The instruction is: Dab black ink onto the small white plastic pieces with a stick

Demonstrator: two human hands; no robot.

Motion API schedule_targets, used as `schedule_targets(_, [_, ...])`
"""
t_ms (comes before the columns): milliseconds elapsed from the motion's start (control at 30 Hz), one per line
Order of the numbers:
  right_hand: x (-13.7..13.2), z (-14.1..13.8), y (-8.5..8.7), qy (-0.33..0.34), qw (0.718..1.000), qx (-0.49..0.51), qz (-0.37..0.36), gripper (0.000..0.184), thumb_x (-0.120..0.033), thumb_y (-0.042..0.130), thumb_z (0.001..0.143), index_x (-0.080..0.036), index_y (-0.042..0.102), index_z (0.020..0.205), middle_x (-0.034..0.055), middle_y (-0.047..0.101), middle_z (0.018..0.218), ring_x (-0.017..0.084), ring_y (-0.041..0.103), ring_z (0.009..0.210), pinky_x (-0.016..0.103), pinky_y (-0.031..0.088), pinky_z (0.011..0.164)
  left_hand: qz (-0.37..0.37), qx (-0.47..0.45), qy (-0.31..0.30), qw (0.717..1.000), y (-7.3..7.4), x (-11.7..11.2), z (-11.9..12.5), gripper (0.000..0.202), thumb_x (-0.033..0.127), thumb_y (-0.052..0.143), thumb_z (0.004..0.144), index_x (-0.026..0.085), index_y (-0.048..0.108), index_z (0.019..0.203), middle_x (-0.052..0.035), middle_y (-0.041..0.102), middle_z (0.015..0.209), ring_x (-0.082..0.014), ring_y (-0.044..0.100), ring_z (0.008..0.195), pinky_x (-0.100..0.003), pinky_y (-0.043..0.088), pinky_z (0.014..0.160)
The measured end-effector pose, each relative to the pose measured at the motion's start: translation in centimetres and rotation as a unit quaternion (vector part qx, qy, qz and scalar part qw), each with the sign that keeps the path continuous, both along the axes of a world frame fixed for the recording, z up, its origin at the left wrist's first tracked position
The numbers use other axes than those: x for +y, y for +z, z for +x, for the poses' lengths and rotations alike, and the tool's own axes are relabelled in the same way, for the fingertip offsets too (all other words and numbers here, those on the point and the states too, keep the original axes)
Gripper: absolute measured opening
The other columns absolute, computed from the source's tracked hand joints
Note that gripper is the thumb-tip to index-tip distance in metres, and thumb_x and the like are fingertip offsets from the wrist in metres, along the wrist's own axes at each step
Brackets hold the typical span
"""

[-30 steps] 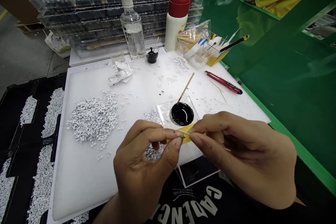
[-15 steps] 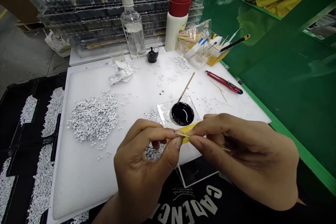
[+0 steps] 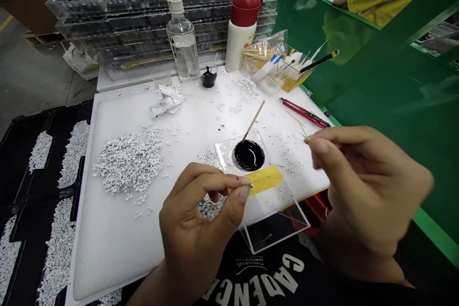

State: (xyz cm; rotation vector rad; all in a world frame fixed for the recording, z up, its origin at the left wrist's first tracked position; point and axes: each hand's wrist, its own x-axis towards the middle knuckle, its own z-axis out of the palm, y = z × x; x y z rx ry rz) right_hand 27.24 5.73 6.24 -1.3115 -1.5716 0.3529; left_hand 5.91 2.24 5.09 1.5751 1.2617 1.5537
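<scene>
Near the front middle, my left hand (image 3: 204, 215) pinches a small white-and-black piece (image 3: 250, 185) between thumb and forefinger. My right hand (image 3: 366, 181) is raised to the right, slightly blurred, its thumb and forefinger closed on a toothpick (image 3: 306, 140) of which only a short tip shows. Between the hands lies a clear acrylic plate (image 3: 292, 210) with a strip of yellow tape (image 3: 267, 180). A round pool of glossy black paint (image 3: 249, 155) sits at the plate's far end, a wooden stick (image 3: 254, 119) leaning in it.
A large heap of small white pieces (image 3: 129, 165) lies left on the white board (image 3: 118, 244). Behind stand a clear bottle (image 3: 182, 50), a red-capped flask (image 3: 242, 33), a cup of black paint (image 3: 208, 78) and stacked trays (image 3: 125, 24). A red utility knife (image 3: 304, 112) lies right.
My right hand has moved away from my left, to the right and up, taking the toothpick off the small piece. My left hand keeps its pinch almost in place.
</scene>
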Motion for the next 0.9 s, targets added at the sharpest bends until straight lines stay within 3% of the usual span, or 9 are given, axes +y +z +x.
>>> schedule_targets(67, [1.9, 1.4, -1.7, 0.009, 0.992, -0.127, 0.007, 0.008, -0.031, 0.071, 0.102, -0.027, 0.072, 0.095, -0.0003, 0.072, 0.088, 0.017, 0.060, 0.077, 0.035, 0.047, 0.072, 0.001, 0.002, 0.002, 1.000, 0.0, 0.0, 0.0, 0.019, 0.007, 0.076, 0.091, 0.026, 0.077, 0.094, 0.0030, 0.070, 0.088, -0.0107, 0.063, 0.081, -0.021, 0.055, 0.068])
schedule_targets(200, [5.2, 3.9, -5.4, 0.007, 0.975, -0.220, -0.035, 0.011, -0.030, 0.073, 0.097, -0.024, 0.077, 0.088, 0.0069, 0.074, 0.090, 0.027, 0.063, 0.087, 0.045, 0.046, 0.083, -0.001, 0.002, 0.015, 1.000, -0.1, -0.2, 0.1, 0.020, 0.006, 0.074, 0.091, 0.026, 0.077, 0.093, 0.0015, 0.069, 0.087, -0.0124, 0.063, 0.079, -0.023, 0.055, 0.065])
schedule_targets(267, [5.6, 4.5, -6.4, -0.004, 0.967, -0.251, -0.051, 0.015, -0.030, 0.069, 0.099, -0.022, 0.078, 0.089, 0.0096, 0.075, 0.093, 0.029, 0.061, 0.088, 0.049, 0.044, 0.085, -0.001, 0.002, 0.018, 1.000, -0.2, -0.2, 0.2, 0.021, 0.006, 0.074, 0.092, 0.026, 0.077, 0.094, 0.0007, 0.068, 0.086, -0.0135, 0.062, 0.079, -0.024, 0.055, 0.064])
schedule_targets(367, [4.4, 4.3, -6.0, -0.001, 0.960, -0.272, -0.062, 0.017, -0.032, 0.066, 0.102, -0.022, 0.080, 0.099, 0.0112, 0.074, 0.099, 0.030, 0.059, 0.093, 0.048, 0.044, 0.086, 0.000, -0.001, 0.015, 1.000, -0.3, -0.3, 0.3, 0.024, 0.003, 0.071, 0.092, 0.026, 0.077, 0.095, 0.0010, 0.067, 0.086, -0.0129, 0.060, 0.080, -0.023, 0.054, 0.064])
schedule_targets(567, [1.5, 2.2, -4.1, 0.118, 0.948, -0.280, -0.092, 0.010, -0.026, 0.070, 0.101, -0.025, 0.080, 0.098, 0.0052, 0.073, 0.098, 0.024, 0.060, 0.090, 0.039, 0.047, 0.081, -0.007, -0.017, 0.015, 1.000, -0.4, -0.4, 0.4, 0.023, 0.004, 0.072, 0.093, 0.026, 0.077, 0.096, 0.0013, 0.065, 0.086, -0.0125, 0.058, 0.080, -0.022, 0.052, 0.063])
schedule_targets(733, [2.1, 1.7, -4.6, 0.122, 0.955, -0.253, -0.099, 0.011, -0.019, 0.069, 0.099, -0.021, 0.076, 0.090, 0.0052, 0.072, 0.091, 0.024, 0.060, 0.085, 0.039, 0.046, 0.078, 0.004, 0.006, 0.015, 1.000, -0.2, -0.3, 0.4, 0.023, 0.003, 0.071, 0.092, 0.025, 0.076, 0.096, 0.0020, 0.067, 0.086, -0.0117, 0.060, 0.079, -0.021, 0.054, 0.064])
schedule_targets(900, [2.1, 1.4, -3.2, 0.085, 0.986, -0.134, -0.046, 0.003, -0.022, 0.068, 0.103, -0.025, 0.070, 0.102, 0.0003, 0.072, 0.093, 0.017, 0.065, 0.081, 0.033, 0.051, 0.074, 0.007, 0.013, 0.020, 1.000, -0.1, -0.1, 0.4, 0.021, 0.004, 0.073, 0.090, 0.025, 0.075, 0.093, 0.0013, 0.068, 0.084, -0.0132, 0.062, 0.076, -0.024, 0.056, 0.063])
